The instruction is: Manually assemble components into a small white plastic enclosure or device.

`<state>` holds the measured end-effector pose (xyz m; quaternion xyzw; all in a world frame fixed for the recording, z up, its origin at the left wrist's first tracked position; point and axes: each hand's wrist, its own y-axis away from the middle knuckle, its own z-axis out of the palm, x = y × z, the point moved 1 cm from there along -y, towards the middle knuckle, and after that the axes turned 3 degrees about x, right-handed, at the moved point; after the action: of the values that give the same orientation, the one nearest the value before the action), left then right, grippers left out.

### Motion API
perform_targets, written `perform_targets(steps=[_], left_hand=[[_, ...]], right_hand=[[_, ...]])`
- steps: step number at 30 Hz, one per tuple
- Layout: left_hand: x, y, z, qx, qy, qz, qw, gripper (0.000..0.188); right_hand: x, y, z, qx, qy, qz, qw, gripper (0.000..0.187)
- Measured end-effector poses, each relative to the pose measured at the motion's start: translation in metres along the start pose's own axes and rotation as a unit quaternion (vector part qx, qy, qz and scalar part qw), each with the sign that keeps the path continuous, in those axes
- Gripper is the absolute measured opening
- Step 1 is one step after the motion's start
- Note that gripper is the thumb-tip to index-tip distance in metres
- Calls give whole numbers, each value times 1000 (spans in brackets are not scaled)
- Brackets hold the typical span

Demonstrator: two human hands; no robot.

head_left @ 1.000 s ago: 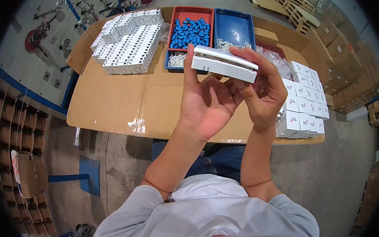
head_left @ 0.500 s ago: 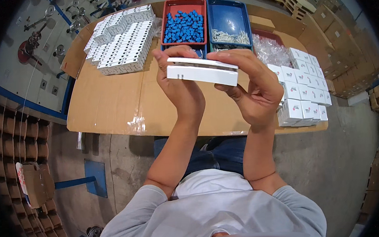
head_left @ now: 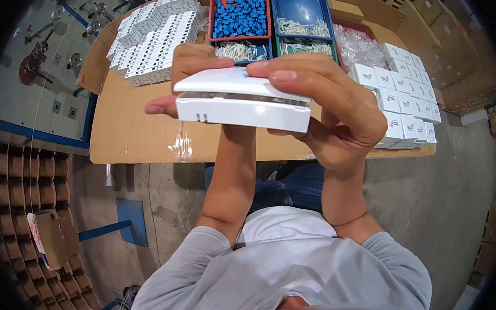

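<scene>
A thin white plastic casing point(head_left: 244, 113) is held up before me, over the near part of the table. Between its upper cover and lower part runs a narrow gap, wider toward the right, with something dark inside. My right hand point(head_left: 345, 112) grips the right end, fingers over the cover and thumb beneath. At the left end, my left hand point(head_left: 194, 61) is behind the casing, its fingers curled against the back edge and its thumb sticking out to the left. The casing hides part of the left palm.
Stacked white pieces point(head_left: 159, 44) stand at the table's back left. A red tray point(head_left: 211, 12) holds blue parts; a blue tray point(head_left: 301, 1) holds pale plugs. Clear plastic bags point(head_left: 358, 46) lie near small white boxes point(head_left: 392, 98) at right. Cardboard point(head_left: 127, 128) covers the table.
The casing has come closer to me and a little left, and appears larger. My left hand has shifted left, its thumb now sticking out. The view of the table has moved slightly up.
</scene>
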<state>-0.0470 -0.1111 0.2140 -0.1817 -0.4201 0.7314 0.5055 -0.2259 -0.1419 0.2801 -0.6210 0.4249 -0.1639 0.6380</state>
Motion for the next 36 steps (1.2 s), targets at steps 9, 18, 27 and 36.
perform_targets(steps=[9, 18, 27, 36], left_hand=[[10, -11, -8, -72, 21, -12, 997, 113], [22, -6, 3, 10, -4, -160, 987, 91], [44, 12, 53, 6, 360, -666, 653, 80], [40, 20, 56, 67, 253, -638, 724, 75]], right_hand=[[-2, -1, 2, -12, 3, -22, 1000, 42], [-5, -3, 0, -30, 23, 0, 999, 44], [30, 15, -42, 4, 98, 109, 989, 55], [31, 17, -55, -60, 185, 181, 964, 44]])
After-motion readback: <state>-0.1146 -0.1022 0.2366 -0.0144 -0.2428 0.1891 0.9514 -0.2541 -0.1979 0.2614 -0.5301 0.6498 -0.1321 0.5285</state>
